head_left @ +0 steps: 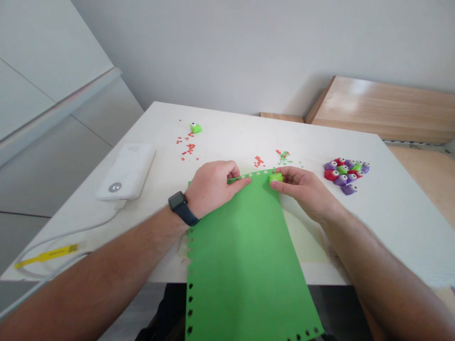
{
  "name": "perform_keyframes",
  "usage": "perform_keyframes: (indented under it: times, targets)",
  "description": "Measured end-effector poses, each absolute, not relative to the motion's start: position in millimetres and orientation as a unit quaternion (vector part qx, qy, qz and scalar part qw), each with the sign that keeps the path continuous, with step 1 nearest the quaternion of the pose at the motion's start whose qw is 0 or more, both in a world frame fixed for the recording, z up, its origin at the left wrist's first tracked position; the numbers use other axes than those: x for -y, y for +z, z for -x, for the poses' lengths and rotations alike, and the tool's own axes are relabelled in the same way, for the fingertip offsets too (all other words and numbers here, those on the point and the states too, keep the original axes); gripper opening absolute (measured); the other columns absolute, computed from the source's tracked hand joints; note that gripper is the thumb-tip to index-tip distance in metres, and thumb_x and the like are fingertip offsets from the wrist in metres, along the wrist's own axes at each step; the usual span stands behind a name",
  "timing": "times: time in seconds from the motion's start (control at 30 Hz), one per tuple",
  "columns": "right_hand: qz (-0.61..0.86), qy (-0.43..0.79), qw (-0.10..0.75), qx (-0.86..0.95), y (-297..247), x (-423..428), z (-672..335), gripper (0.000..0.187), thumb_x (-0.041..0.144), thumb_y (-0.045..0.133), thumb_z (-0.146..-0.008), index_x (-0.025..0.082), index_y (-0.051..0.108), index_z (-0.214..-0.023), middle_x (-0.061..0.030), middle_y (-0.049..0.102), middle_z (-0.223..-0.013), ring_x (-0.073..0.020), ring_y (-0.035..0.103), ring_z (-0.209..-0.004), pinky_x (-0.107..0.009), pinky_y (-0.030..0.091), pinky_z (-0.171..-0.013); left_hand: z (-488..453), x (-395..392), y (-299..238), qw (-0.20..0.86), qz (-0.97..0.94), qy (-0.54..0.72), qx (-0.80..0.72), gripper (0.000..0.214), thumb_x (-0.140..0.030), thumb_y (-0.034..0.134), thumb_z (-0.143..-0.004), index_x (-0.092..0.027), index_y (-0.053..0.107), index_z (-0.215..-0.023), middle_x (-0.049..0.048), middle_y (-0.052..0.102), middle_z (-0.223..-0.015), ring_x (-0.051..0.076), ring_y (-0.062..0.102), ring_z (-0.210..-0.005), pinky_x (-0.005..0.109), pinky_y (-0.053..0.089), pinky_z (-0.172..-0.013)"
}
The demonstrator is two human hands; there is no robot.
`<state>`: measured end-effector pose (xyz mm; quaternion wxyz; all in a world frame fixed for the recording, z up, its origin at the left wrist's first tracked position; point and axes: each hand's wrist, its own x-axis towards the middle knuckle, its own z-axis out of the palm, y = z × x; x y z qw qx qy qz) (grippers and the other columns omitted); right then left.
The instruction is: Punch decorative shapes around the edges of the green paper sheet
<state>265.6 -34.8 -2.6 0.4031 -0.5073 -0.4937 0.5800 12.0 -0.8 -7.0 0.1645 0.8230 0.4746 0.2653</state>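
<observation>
A green paper sheet [241, 255] lies across the white table [391, 218] and hangs over its near edge; small shapes are punched along its far and left edges. My left hand [211, 187], a dark watch on its wrist, presses the sheet's far edge, fingers curled and index finger stretched along the punched row. My right hand [305, 189] pinches a small green craft punch [276, 177] set on the sheet's far right corner.
A cluster of red, purple and green punches [345, 174] sits to the right. Another green punch [195, 127] lies far left among red and green paper bits [188, 148]. A white power bank [128, 171] with a cable rests at left. A wooden bench [384, 106] stands behind.
</observation>
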Motion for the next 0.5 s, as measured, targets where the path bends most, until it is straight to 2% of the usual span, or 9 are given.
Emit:
perform_keyframes:
  times: [0.5]
  targets:
    - [0.508,0.576,0.405,0.497,-3.7,34.7,-266.4,0.036,0.038,0.091,-0.077,0.022,0.078,-0.106,-0.0031,0.080,-0.100,-0.0188,0.070,-0.089,-0.036,0.053,-0.089,-12.3,0.8,-6.3,0.163,-0.824,0.266,-0.473,0.035,-0.050,0.072,-0.092,-0.020,0.065,-0.077,0.0017,0.071,-0.075,0.018,0.062,-0.069,0.031,0.041,-0.065]
